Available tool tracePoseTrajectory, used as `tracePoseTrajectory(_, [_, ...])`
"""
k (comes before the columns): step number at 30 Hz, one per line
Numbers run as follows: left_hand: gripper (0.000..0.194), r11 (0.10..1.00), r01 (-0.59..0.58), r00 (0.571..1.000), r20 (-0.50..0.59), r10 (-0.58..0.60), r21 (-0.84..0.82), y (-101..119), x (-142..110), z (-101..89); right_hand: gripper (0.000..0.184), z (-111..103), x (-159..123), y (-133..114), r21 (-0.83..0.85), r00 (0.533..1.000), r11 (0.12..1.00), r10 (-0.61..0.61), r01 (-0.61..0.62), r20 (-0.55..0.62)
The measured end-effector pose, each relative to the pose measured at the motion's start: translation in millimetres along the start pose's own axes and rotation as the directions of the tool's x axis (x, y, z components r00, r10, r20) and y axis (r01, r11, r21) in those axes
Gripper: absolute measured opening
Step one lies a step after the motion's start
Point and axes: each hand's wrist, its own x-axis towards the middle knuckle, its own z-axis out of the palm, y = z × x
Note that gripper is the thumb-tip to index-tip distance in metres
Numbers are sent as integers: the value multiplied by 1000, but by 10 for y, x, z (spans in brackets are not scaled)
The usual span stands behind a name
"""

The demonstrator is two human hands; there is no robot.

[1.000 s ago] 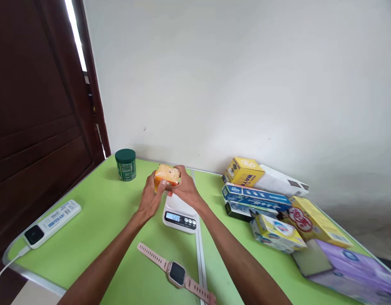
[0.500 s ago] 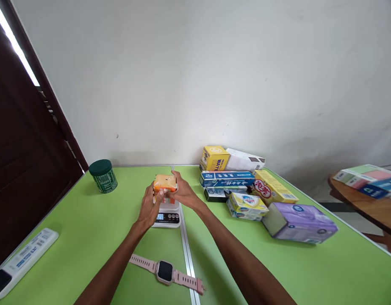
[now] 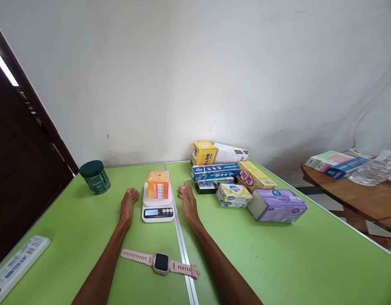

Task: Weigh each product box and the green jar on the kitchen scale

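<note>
Pale wall (image 3: 166, 80) rises beyond my fingertips, and one green table (image 3: 262, 262) spreads beneath both hands. Between the fingers of my left hand (image 3: 127, 208) and those of my right hand (image 3: 188, 206) stands one white scale (image 3: 158, 219), with one orange packet (image 3: 158, 186) sitting on top, clear of both hands. My fingers are bent a little and grip nothing (the scale's one display (image 3: 151, 212) is too small for me to read surely). Nearer me than my fingers lies one pink watch (image 3: 161, 262), stretched out. Left of my left fingers I count one dark green tub (image 3: 98, 181) and, closer to me, one white device (image 3: 20, 262), partly cut off. Right of my right fingers are one white box (image 3: 228, 153), one black box (image 3: 205, 187), blue packaging (image 3: 216, 171) (one box or two, I cannot tell), one yellow-and-white box (image 3: 234, 195), two yellow boxes (image 3: 203, 154) and one purple pack (image 3: 282, 206).
</note>
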Motion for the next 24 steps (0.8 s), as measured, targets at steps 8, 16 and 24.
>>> tracePoseTrajectory(8, [36,967,102,992,-44,-115,-231,109,-3,-27,65,-1,-44,-102,96,1000,995,3,-2,-7])
tracePoseTrajectory(16, [41,998,14,1000,-24,-15,-54,78,-55,6,69,-17,-91,-149,26,999,999,-39,39,8])
tracePoseTrajectory(24, [93,779,-456,886,139,442,430,390,-388,139,77,60,-180,-300,23,975,979,-198,201,-97])
